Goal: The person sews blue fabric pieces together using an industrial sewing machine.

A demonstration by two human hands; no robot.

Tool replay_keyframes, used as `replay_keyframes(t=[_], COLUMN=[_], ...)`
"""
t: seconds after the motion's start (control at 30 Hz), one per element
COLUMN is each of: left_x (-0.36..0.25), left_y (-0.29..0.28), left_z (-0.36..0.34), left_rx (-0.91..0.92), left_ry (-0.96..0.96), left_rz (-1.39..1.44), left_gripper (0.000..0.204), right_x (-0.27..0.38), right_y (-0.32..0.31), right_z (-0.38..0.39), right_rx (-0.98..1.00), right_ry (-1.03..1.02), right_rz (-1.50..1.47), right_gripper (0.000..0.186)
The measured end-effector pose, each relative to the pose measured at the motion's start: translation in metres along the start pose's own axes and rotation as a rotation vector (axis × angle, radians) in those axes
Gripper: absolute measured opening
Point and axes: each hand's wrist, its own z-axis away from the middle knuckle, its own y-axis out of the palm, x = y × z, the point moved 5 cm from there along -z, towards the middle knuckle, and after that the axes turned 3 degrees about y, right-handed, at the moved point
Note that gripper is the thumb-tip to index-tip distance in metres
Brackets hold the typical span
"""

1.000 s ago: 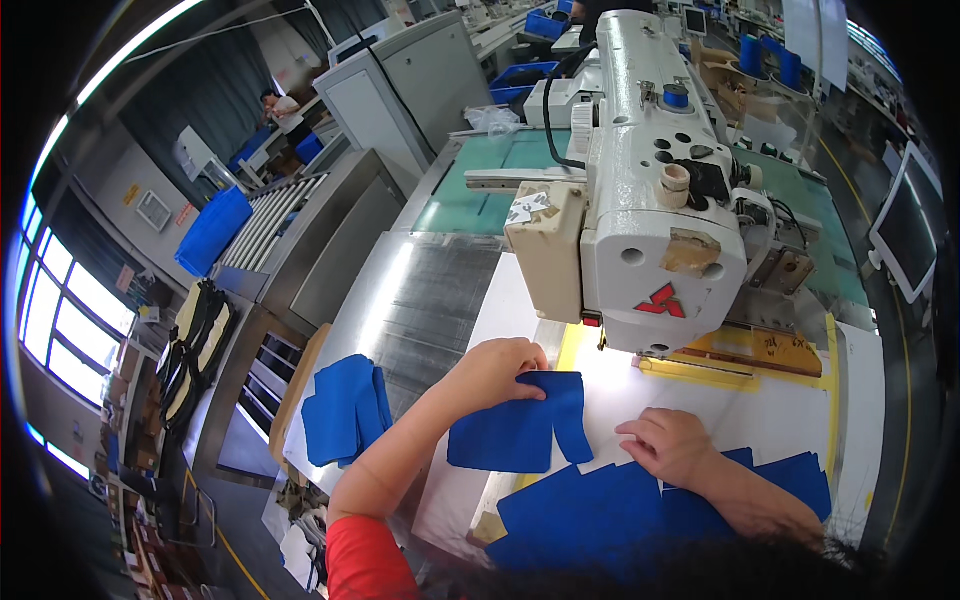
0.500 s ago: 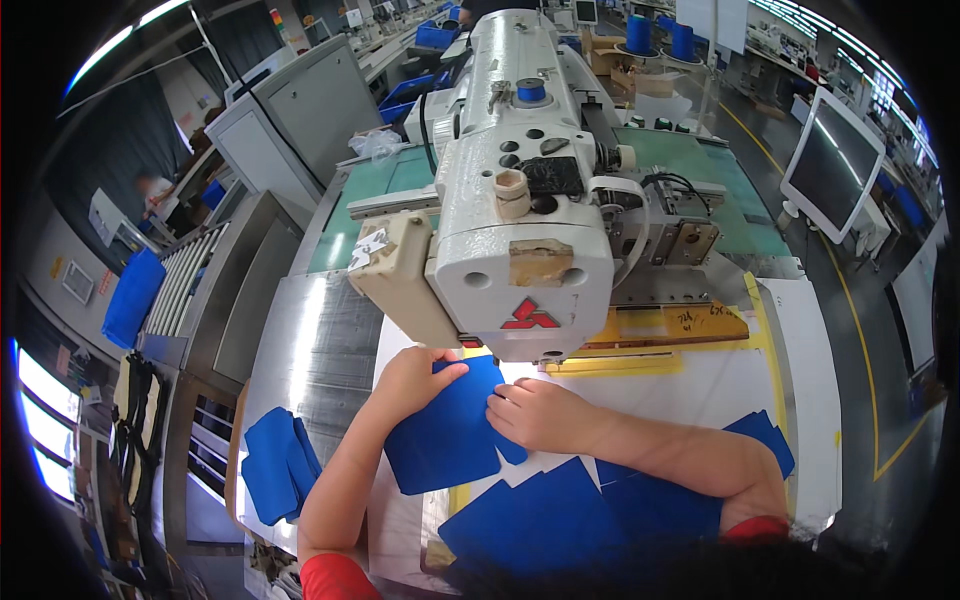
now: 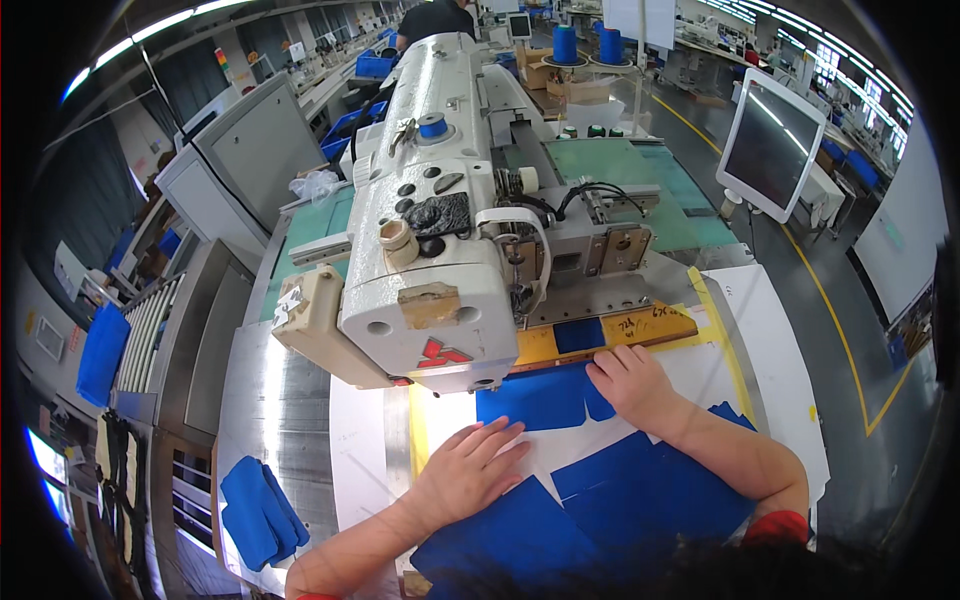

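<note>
A flat blue fabric piece (image 3: 530,402) lies under the front of the white sewing machine head (image 3: 430,310), its far edge at the yellow clamp plate (image 3: 650,327). Blue cloth also shows in a gap in that plate. My left hand (image 3: 475,465) is open, fingers spread, just in front of the piece's near left corner and beside the larger blue fabric pieces (image 3: 640,490). My right hand (image 3: 632,385) rests with outstretched fingers at the piece's right end, close to the plate. Both hands hold nothing visible. The needle area is hidden by the machine head.
A small stack of blue fabric pieces (image 3: 262,515) lies at the left on the metal table (image 3: 280,400). Yellow tape (image 3: 722,340) edges the white work sheet. A screen (image 3: 772,145) stands at the right, with blue thread cones (image 3: 565,45) behind the machine.
The blue piece has moved right and forward to the clamp plate. My left hand has let go of it and drawn back with fingers spread; my right hand has moved right. The view has shifted.
</note>
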Motion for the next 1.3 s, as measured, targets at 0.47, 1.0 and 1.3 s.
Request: replay_keyframes(t=[0.47,1.0,1.3], left_x=[0.003,0.019,0.016], left_y=[0.02,0.028,0.028], left_z=[-0.035,-0.046,-0.045], left_rx=[0.023,0.023,0.047], left_ry=[-0.164,-0.236,-0.235], left_rz=[-0.033,-0.045,0.015], left_gripper=[0.065,0.073,0.075], right_x=[0.01,0.002,-0.001], right_y=[-0.006,-0.005,-0.003], right_z=[0.024,0.027,0.027], right_rx=[0.042,0.084,0.11], right_ry=[0.246,0.289,0.304], right_rz=[-0.397,-0.383,-0.356], right_gripper=[0.053,0.053,0.051])
